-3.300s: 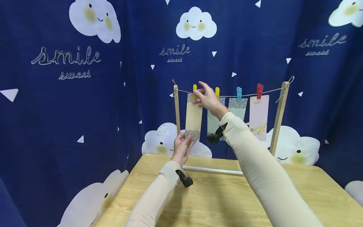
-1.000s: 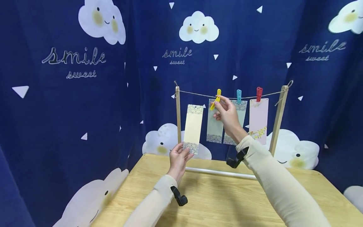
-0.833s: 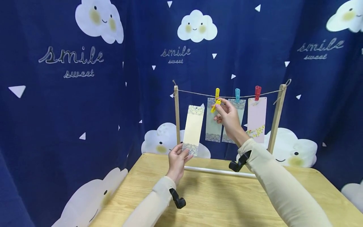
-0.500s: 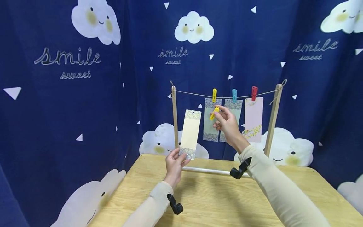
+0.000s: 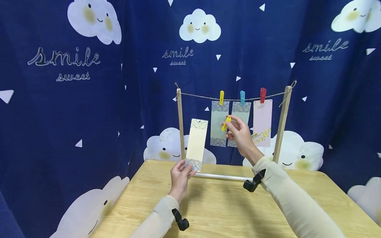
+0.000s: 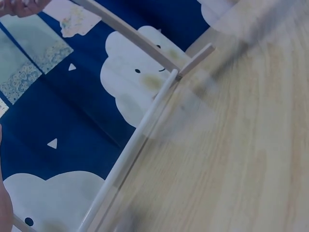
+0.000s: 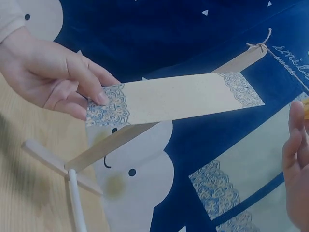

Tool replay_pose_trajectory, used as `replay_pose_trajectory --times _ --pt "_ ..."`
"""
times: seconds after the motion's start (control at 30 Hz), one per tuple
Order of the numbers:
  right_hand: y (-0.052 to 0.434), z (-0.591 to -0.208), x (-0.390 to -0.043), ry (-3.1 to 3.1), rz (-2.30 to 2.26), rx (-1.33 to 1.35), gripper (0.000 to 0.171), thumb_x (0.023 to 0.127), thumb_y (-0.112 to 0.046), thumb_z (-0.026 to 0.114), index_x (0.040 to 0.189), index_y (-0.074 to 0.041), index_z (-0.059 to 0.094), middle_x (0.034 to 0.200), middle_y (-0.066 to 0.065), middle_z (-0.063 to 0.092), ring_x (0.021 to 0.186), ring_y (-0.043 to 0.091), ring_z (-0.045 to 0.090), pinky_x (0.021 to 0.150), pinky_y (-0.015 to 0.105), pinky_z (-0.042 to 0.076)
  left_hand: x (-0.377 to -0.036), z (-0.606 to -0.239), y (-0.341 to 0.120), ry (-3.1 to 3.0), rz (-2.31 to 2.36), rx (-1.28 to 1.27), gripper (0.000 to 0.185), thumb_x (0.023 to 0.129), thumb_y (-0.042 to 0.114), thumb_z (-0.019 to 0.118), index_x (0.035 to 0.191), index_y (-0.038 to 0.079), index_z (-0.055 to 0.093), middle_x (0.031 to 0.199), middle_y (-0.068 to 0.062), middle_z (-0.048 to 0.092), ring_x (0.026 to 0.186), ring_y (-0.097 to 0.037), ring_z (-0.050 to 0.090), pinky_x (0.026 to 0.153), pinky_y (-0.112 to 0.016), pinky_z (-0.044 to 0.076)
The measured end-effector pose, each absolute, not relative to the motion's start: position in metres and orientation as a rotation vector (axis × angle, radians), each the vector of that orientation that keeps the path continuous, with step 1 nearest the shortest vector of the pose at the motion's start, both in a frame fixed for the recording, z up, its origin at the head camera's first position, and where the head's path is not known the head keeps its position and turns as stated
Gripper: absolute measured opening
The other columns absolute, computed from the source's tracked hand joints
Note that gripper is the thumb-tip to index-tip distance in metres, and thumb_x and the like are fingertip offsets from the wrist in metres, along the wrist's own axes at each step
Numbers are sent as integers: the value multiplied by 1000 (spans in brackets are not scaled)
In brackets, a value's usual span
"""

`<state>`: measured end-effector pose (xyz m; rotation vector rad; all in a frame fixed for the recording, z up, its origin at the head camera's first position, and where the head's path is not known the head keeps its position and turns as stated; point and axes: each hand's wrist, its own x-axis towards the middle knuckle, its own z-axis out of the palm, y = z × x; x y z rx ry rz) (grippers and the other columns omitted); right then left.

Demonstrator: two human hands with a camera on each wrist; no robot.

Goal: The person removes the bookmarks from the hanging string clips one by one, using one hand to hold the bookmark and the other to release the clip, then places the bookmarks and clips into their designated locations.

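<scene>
Pinched by its lower end in the left hand (image 5: 179, 175), a cream card (image 5: 195, 144) is held upright beside the rack's left post (image 5: 179, 124). A yellow peg (image 5: 226, 123) is gripped in the right hand's (image 5: 239, 135) fingertips. Bending of the card is risked if squeezed harder. Three pegged cards (image 5: 219, 123) hang on the string (image 5: 202, 97) behind, crowding any reach.

Backdrop: navy curtain (image 5: 74, 115), light wood table (image 5: 226, 211)

Curtain wraps far side, left and right; printed with smiling white clouds (image 5: 199, 26), small white triangles, "smile sweet" script (image 5: 178, 55); table near centre, pale grain; even light.
</scene>
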<state>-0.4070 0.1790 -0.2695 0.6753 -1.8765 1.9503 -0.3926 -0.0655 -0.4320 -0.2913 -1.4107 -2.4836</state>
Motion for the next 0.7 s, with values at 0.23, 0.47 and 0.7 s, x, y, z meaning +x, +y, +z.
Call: replay_pose_trajectory --times 0.23,0.47,0.7 --pt "190 -283 -406 -1835 2011 653 55 106 -28 61 151 0 44 128 25 62 63 14 61 57 21 50 -386 -443 -69 -1440 -2470 -279 40 94 -5 69 132 -11 57 114 -22 66 91 -22 69 82 -35 61" --pt "198 -298 -405 -1860 2007 629 56 107 -29 60 152 -1 42 124 22 64 64 14 61 58 22 49 -379 -456 -72 -1462 -2480 -268 39 93 -7 69 130 -12 58 113 -22 67 93 -23 69 82 -35 62" --pt "204 -310 -404 -1888 2017 589 53 107 -26 60 151 1 44 121 24 64 64 12 61 56 21 49 -376 -466 -72 -1449 -2502 -244 38 92 -7 70 127 -14 58 108 -20 67 84 -18 68 76 -31 62"
